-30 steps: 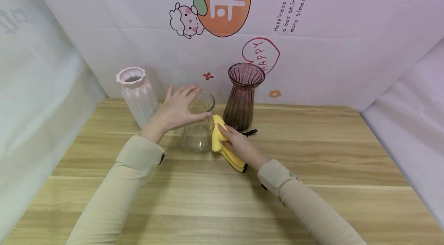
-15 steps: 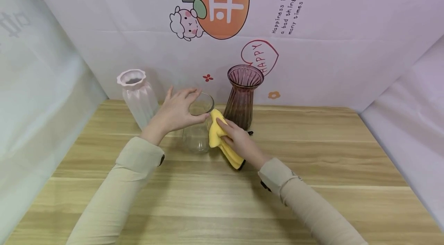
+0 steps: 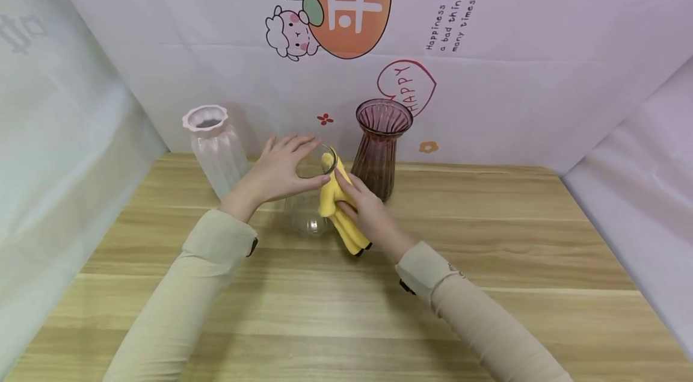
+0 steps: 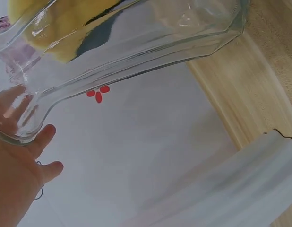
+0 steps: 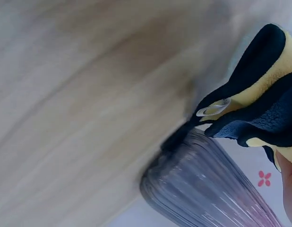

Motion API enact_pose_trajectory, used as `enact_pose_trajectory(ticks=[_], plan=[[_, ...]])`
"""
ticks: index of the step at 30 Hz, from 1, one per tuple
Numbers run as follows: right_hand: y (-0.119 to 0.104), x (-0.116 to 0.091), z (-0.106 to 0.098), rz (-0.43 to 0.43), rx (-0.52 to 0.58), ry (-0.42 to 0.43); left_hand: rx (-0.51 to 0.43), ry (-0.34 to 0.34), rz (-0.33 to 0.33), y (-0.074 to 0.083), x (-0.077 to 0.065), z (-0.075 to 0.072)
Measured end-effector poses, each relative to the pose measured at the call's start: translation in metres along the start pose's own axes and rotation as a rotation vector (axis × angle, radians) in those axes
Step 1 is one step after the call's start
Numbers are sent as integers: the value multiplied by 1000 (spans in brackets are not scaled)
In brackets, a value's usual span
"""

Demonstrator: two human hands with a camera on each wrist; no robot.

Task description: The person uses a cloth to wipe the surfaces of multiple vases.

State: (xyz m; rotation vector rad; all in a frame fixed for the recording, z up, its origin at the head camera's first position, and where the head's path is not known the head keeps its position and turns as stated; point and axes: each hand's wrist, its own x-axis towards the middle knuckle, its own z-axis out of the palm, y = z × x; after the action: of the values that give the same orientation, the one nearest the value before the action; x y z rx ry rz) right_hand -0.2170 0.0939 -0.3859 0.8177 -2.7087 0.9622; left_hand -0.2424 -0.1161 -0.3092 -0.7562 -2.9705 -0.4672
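A clear glass vase (image 3: 307,216) stands in the middle of the wooden table (image 3: 346,322). My left hand (image 3: 276,168) grips it by the neck and rim, its fingers spread round the back and the thumb in front. In the left wrist view, fingertips of the left hand (image 4: 13,175) show through the flared glass. A yellow cloth (image 3: 329,197) with dark edging is pinched in my right hand (image 3: 372,213), held against the vase's right side near the rim. Its dark underside and loose folds hang down in the right wrist view, where few fingers show.
Close on the right stands a ribbed purple glass vase (image 3: 378,156), also near the cloth in the right wrist view. A white and pink pleated vase (image 3: 218,150) stands at the back left. A printed white curtain (image 3: 498,111) rises behind the table.
My right hand has moved the yellow cloth up and to the left along the clear vase, from its side to near its rim. The left hand has stayed on the neck.
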Motion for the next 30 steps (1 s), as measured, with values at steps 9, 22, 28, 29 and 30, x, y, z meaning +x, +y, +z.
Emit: enact_pose_trajectory(ticks=[9, 22, 28, 29, 30], plan=[[14, -9, 13, 17, -20, -42, 27, 18, 5, 0, 1, -2], [27, -21, 19, -71, -83, -22, 4, 48, -13, 0, -1, 1], [21, -16, 12, -174, -102, 69, 1, 51, 6, -1, -3, 2], [19, -15, 11, -186, -102, 89, -3, 51, 9, -1, -3, 2], [16, -13, 9, -194, -100, 110, -5, 48, 11, 0, -3, 1]])
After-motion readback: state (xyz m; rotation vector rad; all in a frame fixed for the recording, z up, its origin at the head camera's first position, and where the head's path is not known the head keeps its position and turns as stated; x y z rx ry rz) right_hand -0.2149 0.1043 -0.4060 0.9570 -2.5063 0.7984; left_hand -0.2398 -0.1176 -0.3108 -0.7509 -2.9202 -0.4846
